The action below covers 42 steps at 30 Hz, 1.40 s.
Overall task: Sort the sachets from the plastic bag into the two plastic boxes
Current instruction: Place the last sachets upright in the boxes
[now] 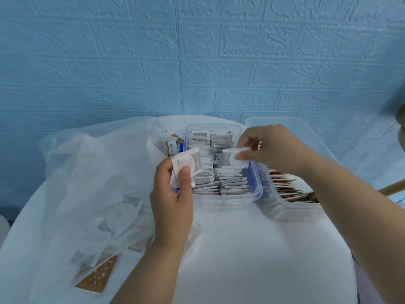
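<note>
My left hand point(172, 200) grips a small stack of white sachets point(186, 164) at the left edge of a clear plastic box point(228, 199). That box has blue clips and is packed with rows of white sachets. My right hand point(269, 148) pinches one white sachet point(232, 157) above the box's right side. A second clear box point(291, 208) to the right holds brown sachets. The translucent plastic bag point(92, 183) lies on the left with several sachets inside it.
A brown sachet with white stars point(97, 276) lies at the bag's near end. A brown and white sachet point(173, 143) stands behind the first box. A clear lid point(282, 125) leans behind the boxes. The round white table point(252, 260) stands against a blue brick-pattern wall.
</note>
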Each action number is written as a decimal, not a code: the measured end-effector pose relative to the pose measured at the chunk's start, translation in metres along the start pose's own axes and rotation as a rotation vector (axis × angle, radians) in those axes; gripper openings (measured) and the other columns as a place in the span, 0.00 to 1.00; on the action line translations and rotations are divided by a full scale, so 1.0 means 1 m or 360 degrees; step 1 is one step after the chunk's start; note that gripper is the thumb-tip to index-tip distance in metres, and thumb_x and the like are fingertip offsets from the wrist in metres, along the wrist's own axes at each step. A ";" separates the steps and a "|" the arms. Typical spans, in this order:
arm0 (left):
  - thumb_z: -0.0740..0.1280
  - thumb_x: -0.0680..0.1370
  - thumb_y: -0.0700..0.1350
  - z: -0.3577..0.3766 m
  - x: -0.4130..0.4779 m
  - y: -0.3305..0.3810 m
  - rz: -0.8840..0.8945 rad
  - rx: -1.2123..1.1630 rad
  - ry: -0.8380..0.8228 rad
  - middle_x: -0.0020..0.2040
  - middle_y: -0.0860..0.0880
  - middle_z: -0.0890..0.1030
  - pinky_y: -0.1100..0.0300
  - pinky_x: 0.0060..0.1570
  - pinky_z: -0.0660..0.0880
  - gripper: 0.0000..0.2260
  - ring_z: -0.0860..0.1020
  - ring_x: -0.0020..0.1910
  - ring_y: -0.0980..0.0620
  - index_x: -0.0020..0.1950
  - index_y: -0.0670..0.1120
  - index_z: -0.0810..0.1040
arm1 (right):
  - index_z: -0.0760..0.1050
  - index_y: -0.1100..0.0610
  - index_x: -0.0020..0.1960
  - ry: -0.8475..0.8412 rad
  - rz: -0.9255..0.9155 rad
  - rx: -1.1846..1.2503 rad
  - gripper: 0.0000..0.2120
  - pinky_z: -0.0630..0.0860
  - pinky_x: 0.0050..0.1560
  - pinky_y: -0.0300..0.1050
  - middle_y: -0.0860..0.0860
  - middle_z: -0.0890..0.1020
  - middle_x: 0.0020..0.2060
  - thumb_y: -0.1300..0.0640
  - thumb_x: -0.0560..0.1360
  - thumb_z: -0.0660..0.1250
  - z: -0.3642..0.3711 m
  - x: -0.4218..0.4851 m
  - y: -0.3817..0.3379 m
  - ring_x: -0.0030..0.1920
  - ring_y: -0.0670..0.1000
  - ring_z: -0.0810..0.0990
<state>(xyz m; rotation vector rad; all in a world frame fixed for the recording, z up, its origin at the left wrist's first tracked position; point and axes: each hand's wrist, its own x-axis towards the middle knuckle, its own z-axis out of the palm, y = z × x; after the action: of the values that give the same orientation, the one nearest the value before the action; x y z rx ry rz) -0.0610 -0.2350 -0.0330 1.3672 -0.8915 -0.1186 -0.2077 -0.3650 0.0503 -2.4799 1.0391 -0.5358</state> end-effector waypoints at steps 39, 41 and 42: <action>0.66 0.76 0.45 0.000 0.006 0.004 -0.0107 -0.0048 -0.0240 0.47 0.71 0.77 0.76 0.42 0.68 0.10 0.76 0.46 0.68 0.50 0.61 0.71 | 0.78 0.48 0.40 -0.0035 -0.0155 0.0480 0.07 0.70 0.38 0.36 0.56 0.80 0.37 0.58 0.68 0.74 0.028 0.014 -0.044 0.33 0.43 0.71; 0.62 0.75 0.45 -0.002 0.006 0.002 -0.0123 -0.0059 -0.0246 0.48 0.69 0.78 0.76 0.44 0.68 0.10 0.76 0.48 0.67 0.51 0.61 0.71 | 0.77 0.47 0.38 0.0018 -0.0086 0.0560 0.09 0.73 0.37 0.38 0.53 0.79 0.34 0.59 0.69 0.74 0.028 0.016 -0.039 0.31 0.42 0.72; 0.61 0.75 0.45 -0.002 0.006 0.001 -0.0124 -0.0070 -0.0217 0.48 0.67 0.78 0.76 0.44 0.68 0.10 0.76 0.49 0.66 0.52 0.60 0.71 | 0.76 0.47 0.38 0.0049 -0.0045 0.0607 0.10 0.75 0.36 0.37 0.50 0.78 0.33 0.60 0.69 0.73 0.027 0.016 -0.036 0.29 0.42 0.73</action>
<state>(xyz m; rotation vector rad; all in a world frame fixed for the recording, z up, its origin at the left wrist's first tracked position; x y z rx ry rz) -0.0562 -0.2360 -0.0294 1.3656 -0.9436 -0.2924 -0.1629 -0.3478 0.0483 -2.1581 0.8240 -0.7098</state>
